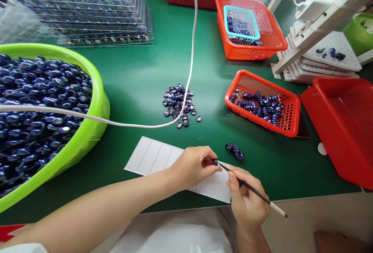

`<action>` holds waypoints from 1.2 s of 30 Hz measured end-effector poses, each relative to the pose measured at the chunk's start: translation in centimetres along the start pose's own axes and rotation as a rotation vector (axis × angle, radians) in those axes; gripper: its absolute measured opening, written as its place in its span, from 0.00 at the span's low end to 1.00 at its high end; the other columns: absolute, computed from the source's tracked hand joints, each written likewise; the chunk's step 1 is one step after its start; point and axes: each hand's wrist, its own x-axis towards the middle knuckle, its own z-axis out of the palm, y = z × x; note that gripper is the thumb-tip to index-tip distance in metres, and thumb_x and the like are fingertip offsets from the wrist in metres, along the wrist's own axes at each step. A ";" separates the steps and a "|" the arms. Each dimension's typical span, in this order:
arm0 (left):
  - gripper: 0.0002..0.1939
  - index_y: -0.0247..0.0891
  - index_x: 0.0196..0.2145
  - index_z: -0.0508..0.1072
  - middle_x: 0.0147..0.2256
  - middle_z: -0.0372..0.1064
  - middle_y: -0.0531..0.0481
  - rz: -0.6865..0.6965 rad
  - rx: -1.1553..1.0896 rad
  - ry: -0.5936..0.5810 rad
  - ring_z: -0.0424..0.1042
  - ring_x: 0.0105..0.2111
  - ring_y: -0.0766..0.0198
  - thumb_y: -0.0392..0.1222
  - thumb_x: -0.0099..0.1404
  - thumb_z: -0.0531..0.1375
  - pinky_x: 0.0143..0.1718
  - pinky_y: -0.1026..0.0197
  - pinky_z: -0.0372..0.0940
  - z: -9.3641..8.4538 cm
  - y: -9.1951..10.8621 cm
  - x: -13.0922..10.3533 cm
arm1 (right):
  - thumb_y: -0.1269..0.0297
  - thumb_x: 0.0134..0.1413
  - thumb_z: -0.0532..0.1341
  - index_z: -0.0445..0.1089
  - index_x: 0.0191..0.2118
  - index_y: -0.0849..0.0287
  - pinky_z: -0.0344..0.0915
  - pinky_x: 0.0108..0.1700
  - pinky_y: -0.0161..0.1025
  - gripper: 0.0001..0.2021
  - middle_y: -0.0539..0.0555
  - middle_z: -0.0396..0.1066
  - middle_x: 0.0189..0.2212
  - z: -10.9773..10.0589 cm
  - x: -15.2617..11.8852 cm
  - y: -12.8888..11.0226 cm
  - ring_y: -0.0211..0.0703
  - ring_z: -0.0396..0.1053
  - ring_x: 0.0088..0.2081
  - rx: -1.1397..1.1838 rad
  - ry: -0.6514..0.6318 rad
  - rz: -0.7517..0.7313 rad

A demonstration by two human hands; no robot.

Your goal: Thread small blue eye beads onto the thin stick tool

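Between the thumb and fingers of my left hand (195,165) is a small dark shiny bead-like piece (215,162). My right hand (249,194) grips a thin black stick with a pale end (256,191), perhaps a fine brush. Its tip points at the small piece; whether they touch I cannot tell. Beneath both hands lies a white paper sheet with ruled boxes (151,154). A short curved row of dark pieces (234,151) rests on the green table just beyond my right hand. Farther off is a loose pile of similar pieces (177,101).
A green basin (101,101) full of dark shiny pieces stands at left, below stacked clear trays (116,16). A white cable (140,126) crosses the table. A red basket (262,126) of pieces, an orange basket (247,53) and a red bin (335,136) stand at right.
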 end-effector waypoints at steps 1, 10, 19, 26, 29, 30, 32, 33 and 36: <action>0.10 0.35 0.32 0.74 0.24 0.74 0.55 0.002 -0.003 0.003 0.73 0.23 0.68 0.34 0.55 0.71 0.27 0.69 0.65 0.0 0.0 0.0 | 0.78 0.54 0.69 0.74 0.45 0.54 0.79 0.41 0.43 0.15 0.53 0.79 0.42 0.0 0.0 0.0 0.45 0.79 0.37 0.004 -0.002 -0.006; 0.08 0.35 0.33 0.74 0.25 0.75 0.54 -0.014 -0.073 0.023 0.73 0.23 0.68 0.34 0.57 0.70 0.27 0.69 0.66 0.0 -0.1 -0.1 | 0.82 0.52 0.67 0.71 0.48 0.58 0.77 0.39 0.43 0.19 0.56 0.78 0.44 -0.2 1.1 -0.4 0.47 0.78 0.41 -0.038 -0.118 -0.283; 0.08 0.34 0.34 0.76 0.25 0.74 0.53 -0.009 -0.102 0.031 0.72 0.23 0.69 0.35 0.57 0.70 0.26 0.70 0.66 -0.2 0.0 0.0 | 0.80 0.53 0.66 0.72 0.47 0.54 0.77 0.38 0.45 0.17 0.56 0.78 0.44 -0.4 0.7 -0.4 0.49 0.78 0.42 -0.018 -0.061 -0.189; 0.07 0.34 0.37 0.77 0.27 0.75 0.52 0.103 -0.029 0.042 0.73 0.25 0.68 0.33 0.58 0.69 0.28 0.69 0.66 -0.2 -0.2 0.0 | 0.79 0.56 0.65 0.73 0.46 0.54 0.78 0.37 0.44 0.15 0.55 0.78 0.44 -0.1 0.4 -0.1 0.47 0.79 0.39 0.129 -0.069 0.020; 0.07 0.34 0.37 0.77 0.27 0.75 0.51 0.137 -0.013 0.039 0.73 0.26 0.67 0.34 0.60 0.68 0.29 0.68 0.66 -0.2 -0.3 -0.1 | 0.77 0.56 0.66 0.73 0.44 0.54 0.76 0.34 0.40 0.13 0.54 0.79 0.42 0.2 0.6 -0.3 0.46 0.79 0.37 0.089 -0.049 0.059; 0.07 0.34 0.37 0.77 0.28 0.75 0.51 0.145 -0.006 0.037 0.73 0.26 0.67 0.34 0.60 0.68 0.29 0.68 0.66 -0.1 -0.4 -0.1 | 0.77 0.56 0.66 0.73 0.43 0.54 0.76 0.33 0.40 0.12 0.53 0.79 0.41 0.2 0.7 -0.3 0.45 0.78 0.36 0.082 -0.044 0.071; 0.06 0.34 0.37 0.77 0.27 0.75 0.52 0.152 0.012 0.037 0.73 0.26 0.67 0.34 0.60 0.67 0.29 0.67 0.67 -0.1 -0.4 -0.2 | 0.75 0.57 0.66 0.73 0.42 0.55 0.74 0.32 0.39 0.10 0.53 0.79 0.39 0.4 0.9 -0.5 0.44 0.78 0.35 0.085 -0.033 0.092; 0.06 0.35 0.37 0.77 0.27 0.75 0.52 0.151 0.020 0.037 0.73 0.26 0.67 0.34 0.60 0.67 0.30 0.67 0.67 0.0 -0.4 -0.2 | 0.75 0.57 0.66 0.73 0.41 0.55 0.74 0.33 0.39 0.09 0.53 0.79 0.38 0.4 1.0 -0.6 0.44 0.78 0.35 0.096 -0.026 0.100; 0.07 0.35 0.37 0.77 0.27 0.75 0.52 0.134 0.029 0.027 0.73 0.26 0.67 0.35 0.60 0.67 0.31 0.67 0.67 0.0 -0.5 -0.2 | 0.74 0.57 0.66 0.73 0.40 0.56 0.74 0.35 0.40 0.07 0.53 0.78 0.35 0.6 1.0 -0.6 0.44 0.77 0.35 0.129 0.009 0.117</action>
